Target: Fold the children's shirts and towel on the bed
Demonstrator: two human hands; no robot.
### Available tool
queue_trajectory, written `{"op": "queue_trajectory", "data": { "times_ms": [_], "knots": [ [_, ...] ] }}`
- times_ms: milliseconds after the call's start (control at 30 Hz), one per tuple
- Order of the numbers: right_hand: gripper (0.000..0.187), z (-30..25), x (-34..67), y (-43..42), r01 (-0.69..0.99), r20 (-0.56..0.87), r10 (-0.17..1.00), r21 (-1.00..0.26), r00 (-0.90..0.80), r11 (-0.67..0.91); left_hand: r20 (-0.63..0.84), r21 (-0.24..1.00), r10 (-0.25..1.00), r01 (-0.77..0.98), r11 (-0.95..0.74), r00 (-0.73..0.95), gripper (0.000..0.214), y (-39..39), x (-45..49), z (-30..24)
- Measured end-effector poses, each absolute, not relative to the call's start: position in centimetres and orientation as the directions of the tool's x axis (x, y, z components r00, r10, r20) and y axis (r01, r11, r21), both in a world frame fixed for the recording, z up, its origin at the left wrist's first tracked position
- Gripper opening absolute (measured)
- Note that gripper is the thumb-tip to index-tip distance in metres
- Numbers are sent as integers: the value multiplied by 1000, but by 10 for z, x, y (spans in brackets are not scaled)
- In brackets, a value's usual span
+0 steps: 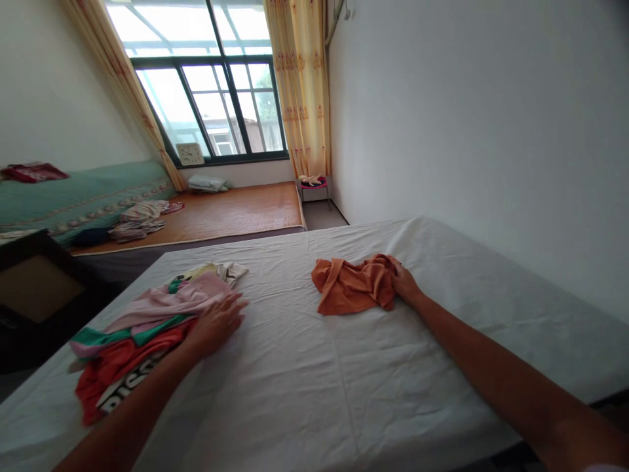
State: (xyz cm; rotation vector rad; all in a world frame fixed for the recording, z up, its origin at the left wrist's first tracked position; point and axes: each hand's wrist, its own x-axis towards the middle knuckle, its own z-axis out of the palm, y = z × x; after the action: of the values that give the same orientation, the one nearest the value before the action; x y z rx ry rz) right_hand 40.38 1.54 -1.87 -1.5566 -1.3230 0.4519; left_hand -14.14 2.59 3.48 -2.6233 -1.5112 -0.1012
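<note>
A crumpled rust-orange garment (354, 285) lies on the white sheet (295, 367) in front of me. My right hand (405, 285) grips its right end, with the fingers partly hidden by the cloth. On the left, a loose heap of clothes holds a pink garment (171, 301) with green parts, a red garment (111, 367) with dark and white lettering, and a pale printed piece (230, 272) at the back. My left hand (221, 323) is at the right side of this heap, its fingers stretched out and slightly blurred, holding nothing.
Beyond the sheet stands a bed with a brown mat (236, 210), bearing folded clothes (142, 216) and a pillow (209, 183). A clock (189, 154) leans by the window. A pink stool (314, 185) stands near the curtain (302, 92). A white wall (466, 131) borders the right side.
</note>
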Motion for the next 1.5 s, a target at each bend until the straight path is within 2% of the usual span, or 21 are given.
{"op": "queue_trajectory", "data": {
  "times_ms": [133, 300, 500, 767, 1000, 1500],
  "knots": [
    [42, -18, 404, 10, 508, 277, 919, -855, 280, 103, 80, 17, 845, 847, -532, 529, 51, -2, -96, 11],
    [46, -12, 407, 7, 429, 288, 937, -885, 198, 181, 124, -11, 879, 887, -462, 460, 51, -9, -84, -4],
    [43, -14, 411, 4, 424, 298, 930, -886, 214, 187, 163, 0, 886, 898, -440, 434, 49, -7, -83, -5],
    [44, -18, 411, 3, 478, 302, 930, -861, 209, 173, 196, 63, 880, 890, -452, 433, 48, -10, -78, -4],
    [46, -23, 420, 4, 608, 316, 907, -789, 279, 88, 201, 79, 886, 895, -439, 417, 48, -17, -76, -5],
    [51, -25, 415, 12, 708, 358, 863, -706, 357, 0, 269, 180, 869, 865, -468, 415, 43, -26, -79, -4]
  ]
}}
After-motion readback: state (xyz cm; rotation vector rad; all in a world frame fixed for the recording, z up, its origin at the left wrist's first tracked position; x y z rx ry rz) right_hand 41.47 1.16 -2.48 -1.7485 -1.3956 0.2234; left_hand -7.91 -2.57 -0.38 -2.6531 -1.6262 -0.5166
